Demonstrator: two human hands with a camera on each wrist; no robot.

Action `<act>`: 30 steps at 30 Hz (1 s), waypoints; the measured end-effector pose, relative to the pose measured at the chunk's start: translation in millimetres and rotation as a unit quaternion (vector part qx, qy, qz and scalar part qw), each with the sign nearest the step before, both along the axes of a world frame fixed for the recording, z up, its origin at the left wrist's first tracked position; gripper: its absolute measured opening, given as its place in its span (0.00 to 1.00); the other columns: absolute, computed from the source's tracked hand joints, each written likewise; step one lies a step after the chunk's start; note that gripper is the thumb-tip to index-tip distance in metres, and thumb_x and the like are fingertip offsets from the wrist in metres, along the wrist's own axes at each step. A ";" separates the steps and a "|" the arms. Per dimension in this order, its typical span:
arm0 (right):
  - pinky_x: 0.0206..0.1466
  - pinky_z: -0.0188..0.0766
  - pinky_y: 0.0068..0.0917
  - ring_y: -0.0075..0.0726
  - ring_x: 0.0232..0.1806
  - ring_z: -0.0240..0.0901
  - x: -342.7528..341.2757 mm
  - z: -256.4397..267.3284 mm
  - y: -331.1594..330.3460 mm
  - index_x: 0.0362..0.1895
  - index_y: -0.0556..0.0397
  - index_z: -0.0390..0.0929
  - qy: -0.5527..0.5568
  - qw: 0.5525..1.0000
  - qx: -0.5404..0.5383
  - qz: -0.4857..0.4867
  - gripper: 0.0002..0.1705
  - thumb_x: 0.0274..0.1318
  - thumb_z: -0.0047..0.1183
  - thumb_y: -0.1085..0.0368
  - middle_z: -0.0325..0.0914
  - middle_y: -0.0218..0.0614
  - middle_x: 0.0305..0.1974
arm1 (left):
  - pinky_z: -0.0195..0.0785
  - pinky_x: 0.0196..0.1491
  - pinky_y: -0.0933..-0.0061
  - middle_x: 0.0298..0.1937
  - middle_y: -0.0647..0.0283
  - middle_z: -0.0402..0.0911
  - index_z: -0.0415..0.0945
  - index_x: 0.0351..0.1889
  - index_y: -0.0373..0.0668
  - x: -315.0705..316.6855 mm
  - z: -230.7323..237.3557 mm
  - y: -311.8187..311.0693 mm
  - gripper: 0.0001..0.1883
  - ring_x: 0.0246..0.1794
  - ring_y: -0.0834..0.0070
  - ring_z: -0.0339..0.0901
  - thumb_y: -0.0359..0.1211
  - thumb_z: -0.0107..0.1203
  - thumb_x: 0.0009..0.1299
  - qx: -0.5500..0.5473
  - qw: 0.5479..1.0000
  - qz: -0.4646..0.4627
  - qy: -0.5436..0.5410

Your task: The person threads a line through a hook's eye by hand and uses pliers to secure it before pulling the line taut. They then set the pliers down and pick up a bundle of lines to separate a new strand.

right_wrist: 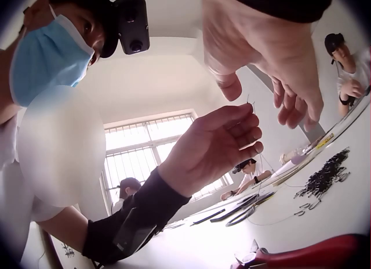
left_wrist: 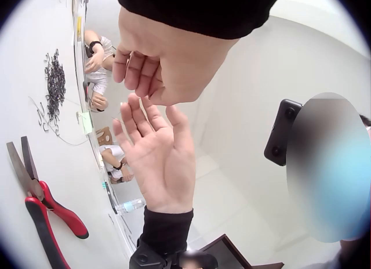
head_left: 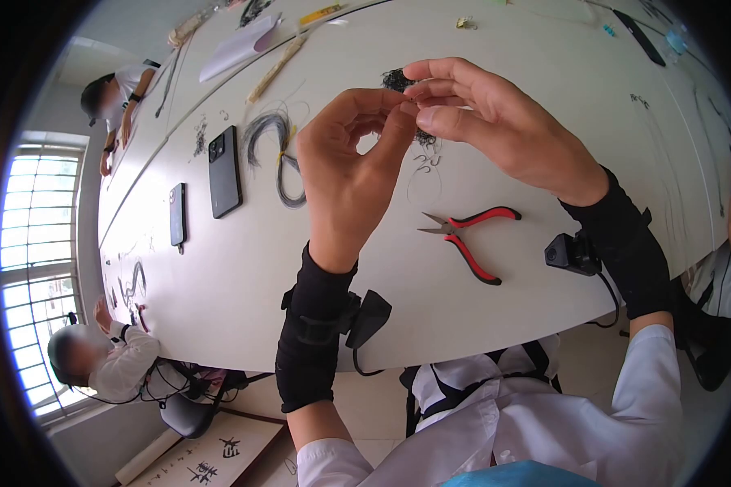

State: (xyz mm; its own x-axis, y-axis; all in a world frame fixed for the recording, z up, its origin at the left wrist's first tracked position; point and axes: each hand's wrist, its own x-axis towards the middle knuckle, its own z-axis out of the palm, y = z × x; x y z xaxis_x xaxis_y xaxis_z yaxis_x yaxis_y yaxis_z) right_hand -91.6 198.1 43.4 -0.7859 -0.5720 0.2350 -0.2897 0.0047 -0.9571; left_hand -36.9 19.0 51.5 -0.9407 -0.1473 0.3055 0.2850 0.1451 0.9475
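Passing room lies between the pliers (head_left: 450,230) and the near table edge (head_left: 439,347). The hook pile (head_left: 396,79) and wire bundle (head_left: 283,174) obstruct farther out.

Hands (left_wrist: 160,163) close together, red-handled pliers (left_wrist: 36,190), pile of dark hooks (left_wrist: 55,88)

Bare left hand (head_left: 343,174), black-cuffed at wrist, is raised; thumb and forefinger pinch. Bare right hand (head_left: 503,126), likewise cuffed, faces it, fingers loosely extended.

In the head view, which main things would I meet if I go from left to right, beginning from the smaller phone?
Smaller phone, larger phone, bundle of grey strands, left hand, pliers, flat black object.
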 end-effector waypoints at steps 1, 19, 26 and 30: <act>0.64 0.71 0.30 0.32 0.50 0.79 1.5 2.8 0.7 0.68 0.58 0.68 -0.057 0.998 0.007 0.035 0.26 0.73 0.52 0.58 0.83 0.37 0.41 | 0.73 0.44 0.77 0.37 0.62 0.86 0.83 0.41 0.30 0.0 0.9 -1.2 0.08 0.37 0.81 0.79 0.28 0.63 0.70 0.023 1.000 -0.003 -0.012; 0.39 0.66 0.15 0.16 0.35 0.74 -6.9 12.7 8.3 0.45 0.58 0.87 -0.085 0.991 0.095 -0.032 0.18 0.71 0.54 0.56 0.84 0.29 0.33 | 0.71 0.55 0.69 0.40 0.65 0.78 0.79 0.43 0.39 -10.5 -9.4 -24.6 0.08 0.43 0.76 0.75 0.33 0.52 0.80 0.325 0.918 -0.167 -0.156; 0.28 0.59 0.21 0.16 0.23 0.61 -9.5 7.7 8.5 0.39 0.58 0.87 -0.006 0.993 0.097 -0.069 0.16 0.67 0.55 0.58 0.73 0.24 0.22 | 0.71 0.54 0.69 0.39 0.65 0.78 0.78 0.43 0.38 -10.7 -9.3 -22.0 0.08 0.43 0.76 0.75 0.33 0.51 0.80 0.339 0.913 -0.164 -0.157; 0.27 0.58 0.21 0.17 0.21 0.60 -11.0 5.1 18.4 0.36 0.60 0.86 0.038 0.986 0.145 -0.075 0.16 0.66 0.55 0.59 0.71 0.26 0.19 | 0.71 0.50 0.70 0.36 0.65 0.78 0.79 0.40 0.38 -10.9 -6.8 -23.3 0.07 0.39 0.75 0.75 0.32 0.54 0.77 0.327 0.926 -0.132 -0.134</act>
State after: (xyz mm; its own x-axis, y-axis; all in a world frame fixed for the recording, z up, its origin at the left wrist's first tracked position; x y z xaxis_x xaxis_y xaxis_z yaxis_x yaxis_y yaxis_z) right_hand -102.6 216.6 48.4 -0.8528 -0.5029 0.1407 -0.3363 0.3227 -0.8847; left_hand -47.8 -4.3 44.8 -0.9995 0.0281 -0.0174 -0.0296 -0.5269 0.8494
